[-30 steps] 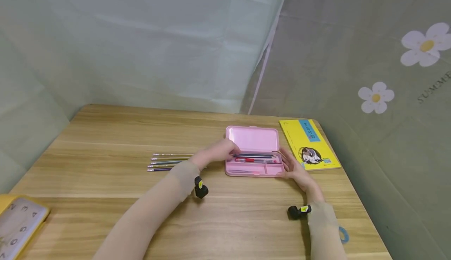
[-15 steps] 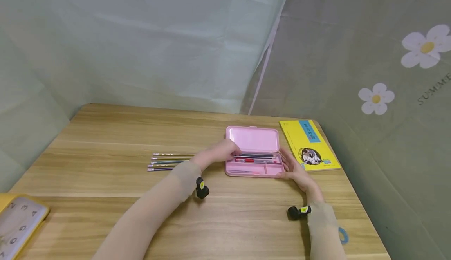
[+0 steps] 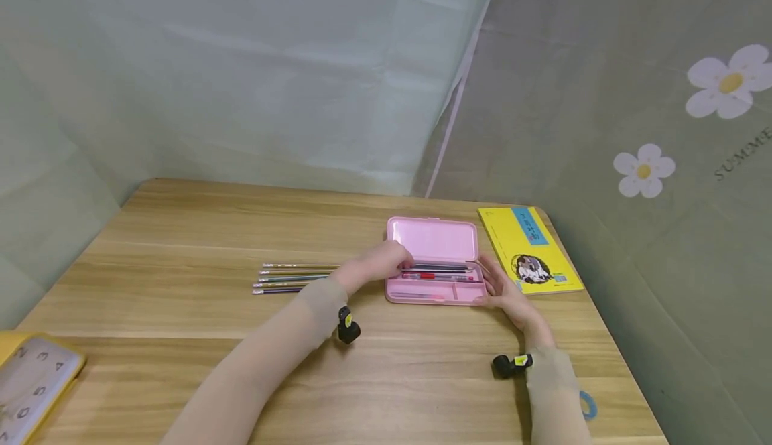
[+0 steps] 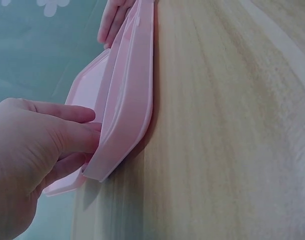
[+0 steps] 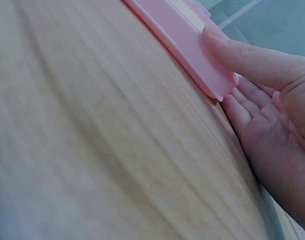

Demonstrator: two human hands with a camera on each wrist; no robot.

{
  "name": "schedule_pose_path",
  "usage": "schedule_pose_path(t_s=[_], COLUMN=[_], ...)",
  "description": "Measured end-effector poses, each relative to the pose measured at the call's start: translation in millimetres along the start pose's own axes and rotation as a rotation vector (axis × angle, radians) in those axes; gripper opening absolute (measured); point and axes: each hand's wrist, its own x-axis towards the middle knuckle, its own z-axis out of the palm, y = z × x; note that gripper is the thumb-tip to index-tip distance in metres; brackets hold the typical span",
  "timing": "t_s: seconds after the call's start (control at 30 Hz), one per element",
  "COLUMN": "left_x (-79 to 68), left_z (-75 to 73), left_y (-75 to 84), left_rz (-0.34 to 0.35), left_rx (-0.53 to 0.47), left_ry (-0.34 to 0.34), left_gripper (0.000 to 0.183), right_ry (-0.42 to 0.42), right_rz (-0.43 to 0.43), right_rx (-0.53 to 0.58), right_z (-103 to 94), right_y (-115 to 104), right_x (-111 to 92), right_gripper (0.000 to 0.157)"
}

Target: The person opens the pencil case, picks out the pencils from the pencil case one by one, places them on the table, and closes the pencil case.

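Note:
A pink pencil case (image 3: 431, 238) lies with its lid raised, on the wooden table. Dark pencils (image 3: 440, 267) lie in its rear part, with a red pen (image 3: 428, 276) in front of them. My left hand (image 3: 386, 259) reaches into the case's left end; the wrist view shows its fingers (image 4: 80, 137) bent over the wall, their tips hidden inside, so what they pinch cannot be seen. At the other end my right hand (image 3: 509, 294) grips the case, thumb (image 5: 232, 52) on the front side and fingers around the end.
Several pencils (image 3: 289, 277) lie side by side left of the case, partly behind my left arm. A yellow book (image 3: 531, 247) is at the right. A blue ring (image 3: 588, 405) sits near my right sleeve. A yellow-framed clock (image 3: 39, 378) stands at the left edge.
My left hand has shifted very slightly to the right at the case's left end. The right hand and the case stay in place.

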Motion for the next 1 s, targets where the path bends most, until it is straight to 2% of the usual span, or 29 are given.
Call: schedule_pose_path(t_s=[0.17,0.5,0.77,1.0], left_x=[-1.1,-5.0,-4.6,-2.8], left_z=[2.0,1.4,2.3,6.3], left_y=[-0.7,1.9,0.2,-3.7], left_rz=[0.013,-0.031,-0.01,-0.001], left_rx=[0.012,0.002,0.034,0.03], left_ry=[0.02,0.043,0.059,0.061], left_gripper=[0.028,0.025,0.022,0.021], right_ry=[-0.006,-0.001,0.001,-0.01], right_rz=[-0.009,-0.006,0.0,-0.014], right_rx=[0.003,0.002,-0.012,0.019], right_z=[-0.5,0.5,0.5,2.4], right_y=[1.7,0.4,-0.4,-3.2], right_x=[0.2,-0.4,-0.2,-1.6], right_gripper=[0.103,0.103,0.102,0.103])
